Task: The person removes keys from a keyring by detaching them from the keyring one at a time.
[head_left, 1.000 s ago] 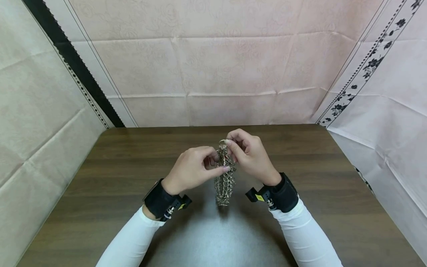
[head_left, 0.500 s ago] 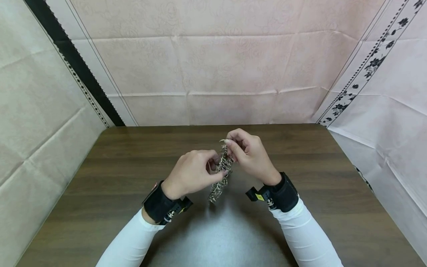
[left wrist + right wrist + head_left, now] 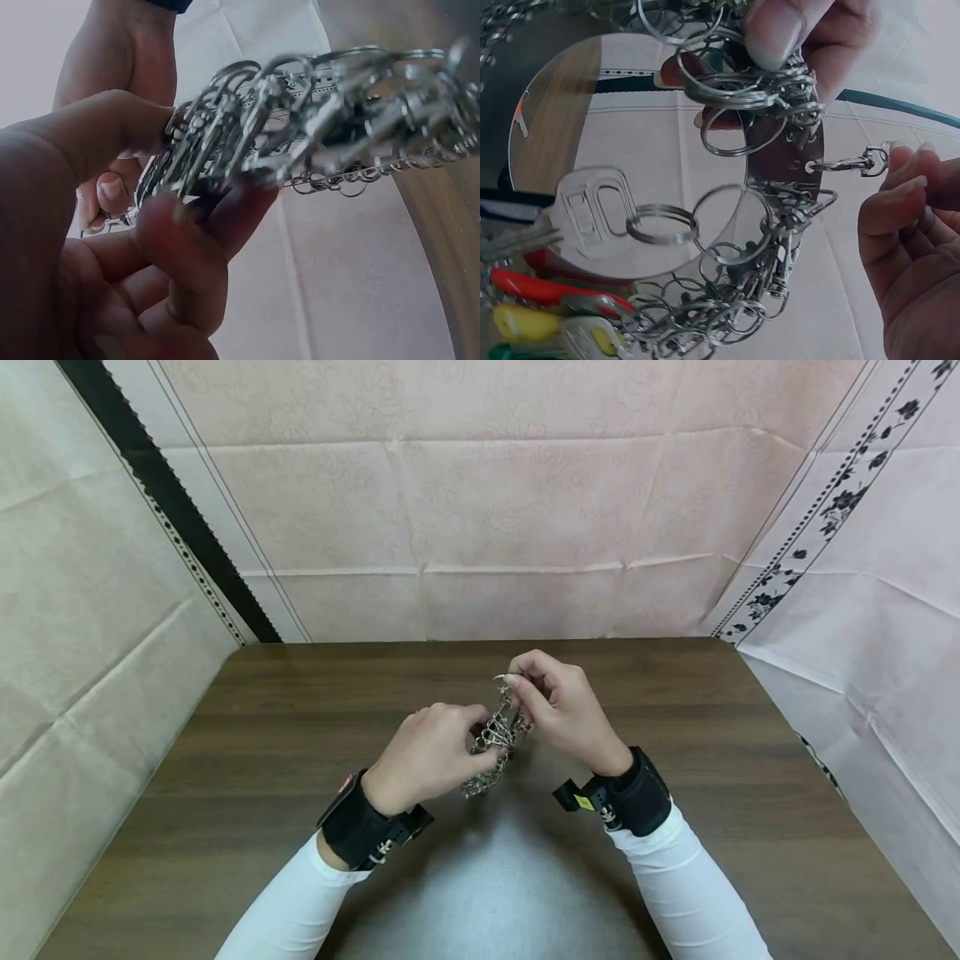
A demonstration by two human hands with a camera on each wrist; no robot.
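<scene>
Left grip (image 3: pixel 442 747) and right grip (image 3: pixel 558 702) both pinch one metal ring bundle (image 3: pixel 501 727).

Head view: the bundle sits above the counter (image 3: pixel 750 860), just below the frame's centre, with the left grip at its 8 o'clock and the right at its 2 o'clock; whether its lower end touches the counter cannot be told; left wrist view: left thumb and fingers hold the bundle, which stretches, partly blurred, toward 2 o'clock; right wrist view: right fingertips pinch a small clasp (image 3: pixel 853 163) at 3 o'clock, while a red piece (image 3: pixel 559 289) and a yellow piece (image 3: pixel 526 322) lie toward 8 o'clock.
</scene>
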